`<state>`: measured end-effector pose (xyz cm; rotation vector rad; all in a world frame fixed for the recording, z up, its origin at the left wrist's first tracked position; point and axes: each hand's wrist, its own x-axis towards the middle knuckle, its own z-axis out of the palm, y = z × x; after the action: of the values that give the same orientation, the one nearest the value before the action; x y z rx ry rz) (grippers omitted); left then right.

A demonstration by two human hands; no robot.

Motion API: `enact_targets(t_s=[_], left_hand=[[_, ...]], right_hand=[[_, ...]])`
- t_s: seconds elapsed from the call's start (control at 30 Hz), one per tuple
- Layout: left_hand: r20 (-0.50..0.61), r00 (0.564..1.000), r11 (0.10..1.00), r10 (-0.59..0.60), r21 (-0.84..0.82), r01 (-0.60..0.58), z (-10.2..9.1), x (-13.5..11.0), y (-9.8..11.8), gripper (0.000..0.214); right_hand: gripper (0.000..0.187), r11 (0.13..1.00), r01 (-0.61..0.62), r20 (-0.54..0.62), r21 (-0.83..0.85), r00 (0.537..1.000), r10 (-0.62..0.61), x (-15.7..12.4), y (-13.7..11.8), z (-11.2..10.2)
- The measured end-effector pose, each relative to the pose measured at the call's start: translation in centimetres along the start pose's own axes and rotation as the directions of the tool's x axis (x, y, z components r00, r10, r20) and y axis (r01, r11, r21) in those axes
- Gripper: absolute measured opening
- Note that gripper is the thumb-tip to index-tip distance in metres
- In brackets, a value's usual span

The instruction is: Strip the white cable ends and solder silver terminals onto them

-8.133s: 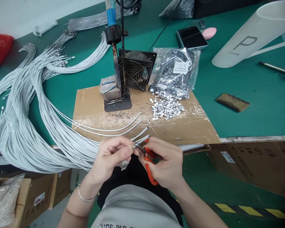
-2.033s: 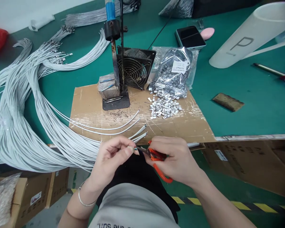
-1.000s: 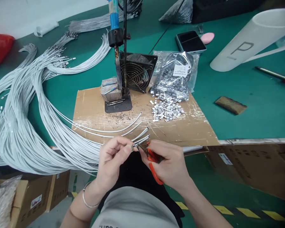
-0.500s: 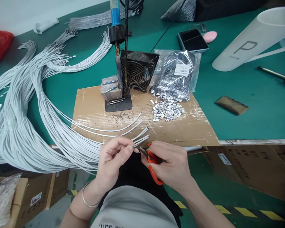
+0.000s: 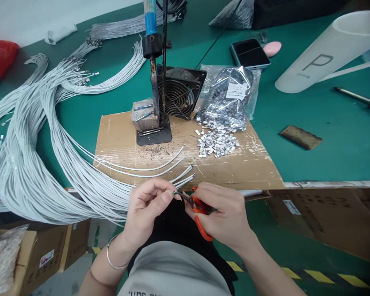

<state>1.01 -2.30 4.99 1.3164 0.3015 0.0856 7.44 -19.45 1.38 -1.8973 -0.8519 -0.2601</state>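
the left hand (image 5: 149, 207) pinches a cable end (image 5: 176, 192) between thumb and fingertips, likely steadying it for the blades. the right hand (image 5: 222, 213) is wrapped around orange-handled scissors (image 5: 200, 206), tips at or right beside that end. white cables (image 5: 80, 185) curve over the table (image 5: 342, 135) edge, seemingly keeping their ends near. beyond, small pieces (image 5: 217, 142) lie loose on cardboard (image 5: 253, 168), perhaps protecting the table; a soldering iron (image 5: 151, 24) stands clamped tip-down by a fan (image 5: 175, 96), probably against fumes.

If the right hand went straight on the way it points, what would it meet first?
Probably the wire end pinched in the left hand; the orange-handled tool reaches about there, though contact is unclear.
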Motion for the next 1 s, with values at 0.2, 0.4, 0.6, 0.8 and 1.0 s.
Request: enact_targets(t_s=[0.2, 0.4, 0.6, 0.8, 1.0], left_hand=[[0.001, 1.000, 0.999, -0.020, 0.027, 0.020, -0.1, -0.1, 0.0, 0.026], [0.022, 1.000, 1.000, -0.015, 0.022, 0.014, -0.2, -0.1, 0.1, 0.025], [0.023, 1.000, 0.999, -0.020, 0.050, 0.019, -0.3, -0.1, 0.2, 0.026], [0.033, 0.999, 1.000, -0.003, 0.026, 0.002, -0.2, -0.1, -0.3, 0.020], [-0.039, 0.995, 0.996, 0.089, 0.026, -0.088, 0.3, -0.2, -0.9, 0.015]], right_hand=[[0.036, 0.999, 0.033, -0.008, -0.030, 0.999, -0.034, 0.0, 0.0, -0.1], [0.036, 0.993, 0.080, -0.005, -0.087, 0.997, -0.081, 0.2, 0.1, -0.4], [0.034, 0.992, 0.075, 0.023, -0.100, 0.997, -0.073, 0.0, 0.4, -0.6], [0.040, 0.987, 0.098, -0.018, -0.123, 0.995, -0.101, 0.1, 0.3, -0.4], [0.039, 0.991, -0.053, -0.213, 0.121, 0.974, 0.078, -0.5, -0.4, 2.2]])
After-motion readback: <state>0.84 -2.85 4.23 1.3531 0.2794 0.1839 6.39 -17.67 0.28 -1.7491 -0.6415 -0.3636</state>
